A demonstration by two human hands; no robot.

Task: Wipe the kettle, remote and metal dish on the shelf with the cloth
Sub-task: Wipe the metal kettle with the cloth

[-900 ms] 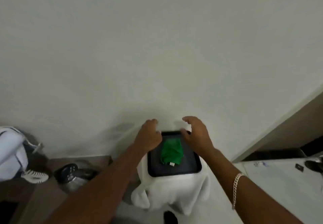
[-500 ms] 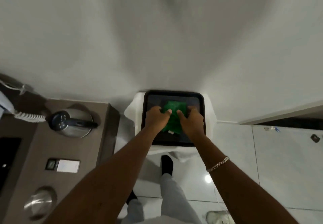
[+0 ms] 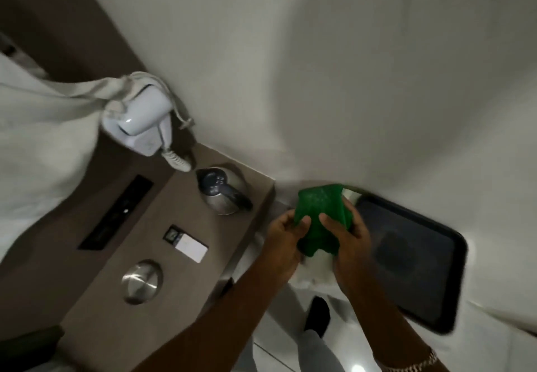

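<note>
Holding the green cloth (image 3: 321,220) between them, the left hand (image 3: 286,239) and right hand (image 3: 348,243) meet just right of the frame's centre, thumbs pressed on the near face of the cloth and the other fingers curled behind it, both forearms rising from about 6 o'clock. No writing or brand can be read anywhere; motion blur smears the whole view. The cloth's lower edge is hidden between the palms.

At 9 o'clock from the hands the brown shelf (image 3: 232,235) carries the kettle (image 3: 223,191) at its far end, the remote (image 3: 187,243) in the middle, its small display too blurred to make out, and the round metal dish (image 3: 142,281) nearest the camera. A dark strip (image 3: 116,213) runs along the shelf's left side, its markings illegible.

At 3 o'clock from the hands lies a black tray (image 3: 412,261) on a white cover, its near corner blurred. A white wall-mounted device (image 3: 142,116) with a coiled cord hangs at 10 o'clock, partly draped by a fabric bag. A bracelet (image 3: 406,364) on the right wrist is cut off by the bottom edge.
</note>
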